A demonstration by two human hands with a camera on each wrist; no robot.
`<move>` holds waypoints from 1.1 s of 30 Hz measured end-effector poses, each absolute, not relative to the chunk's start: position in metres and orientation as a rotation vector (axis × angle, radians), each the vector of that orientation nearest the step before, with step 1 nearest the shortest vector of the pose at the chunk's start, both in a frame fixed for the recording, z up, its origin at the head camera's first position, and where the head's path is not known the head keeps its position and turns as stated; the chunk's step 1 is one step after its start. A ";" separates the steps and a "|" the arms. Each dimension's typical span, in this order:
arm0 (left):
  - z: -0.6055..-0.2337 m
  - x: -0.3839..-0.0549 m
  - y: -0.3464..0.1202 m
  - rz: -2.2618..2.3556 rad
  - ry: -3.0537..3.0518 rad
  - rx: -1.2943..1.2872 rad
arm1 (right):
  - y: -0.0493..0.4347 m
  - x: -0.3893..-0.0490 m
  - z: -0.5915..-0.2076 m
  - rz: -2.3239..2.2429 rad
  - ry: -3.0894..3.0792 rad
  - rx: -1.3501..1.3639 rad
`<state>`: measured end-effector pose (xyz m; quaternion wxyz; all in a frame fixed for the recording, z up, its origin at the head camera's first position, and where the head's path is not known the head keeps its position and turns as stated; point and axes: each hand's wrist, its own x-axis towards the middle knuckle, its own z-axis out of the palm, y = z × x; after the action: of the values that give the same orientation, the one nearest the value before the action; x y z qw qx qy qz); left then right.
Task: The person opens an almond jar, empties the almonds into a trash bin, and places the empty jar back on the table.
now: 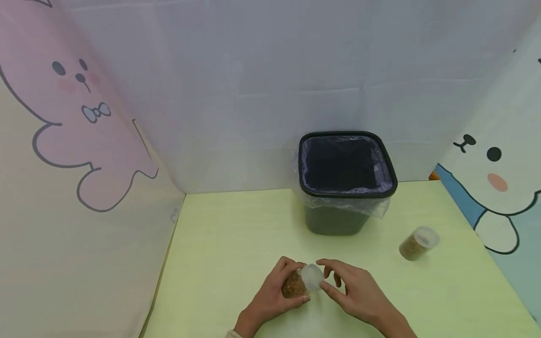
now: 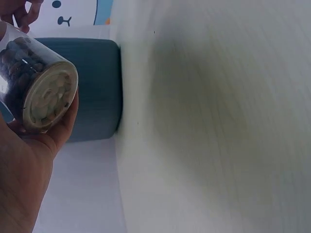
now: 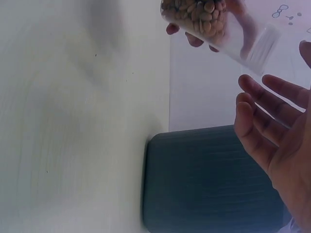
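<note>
Jar [image 1: 293, 285] tilted, lid [image 1: 313, 277] toward 2 o'clock, grasped by left hand [image 1: 272, 293] | right hand [image 1: 359, 290] released, fingers [image 1: 338, 264] bent beside lid | bin [image 1: 335, 221] at 1 o'clock

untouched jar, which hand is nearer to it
Right. The right hand is apart from the untouched jar, to its left in the head view; the left hand is farther left, gripping another jar.

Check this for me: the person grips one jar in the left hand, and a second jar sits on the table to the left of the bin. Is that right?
Not quite: the head view shows the second jar to the right of the bin. The left hand does grip the first jar.
</note>
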<state>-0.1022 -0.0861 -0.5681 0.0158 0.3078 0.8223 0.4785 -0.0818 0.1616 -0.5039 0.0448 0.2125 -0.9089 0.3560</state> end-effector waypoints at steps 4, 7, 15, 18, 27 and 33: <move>-0.567 -0.102 -0.083 1.469 2.571 0.980 | 0.157 -0.081 -0.505 1.052 -2.797 0.648; -0.567 -0.101 -0.081 1.441 2.610 1.005 | 0.155 -0.080 -0.505 1.027 -2.804 0.643; -0.565 -0.103 -0.079 1.325 2.864 1.157 | 0.150 -0.082 -0.503 1.027 -2.839 0.594; -0.564 -0.103 -0.078 1.258 2.979 1.188 | 0.148 -0.083 -0.502 1.036 -2.857 0.547; -0.556 -0.109 -0.073 1.182 3.129 1.285 | 0.147 -0.089 -0.501 1.095 -2.803 0.517; -0.556 -0.111 -0.075 1.379 3.004 1.299 | 0.146 -0.090 -0.501 1.212 -2.785 0.560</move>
<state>-0.1112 -0.0745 -0.5560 -0.2035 0.3582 0.8281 0.3801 -0.0895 0.1457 -0.5008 0.0267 0.1811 -0.9014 0.3924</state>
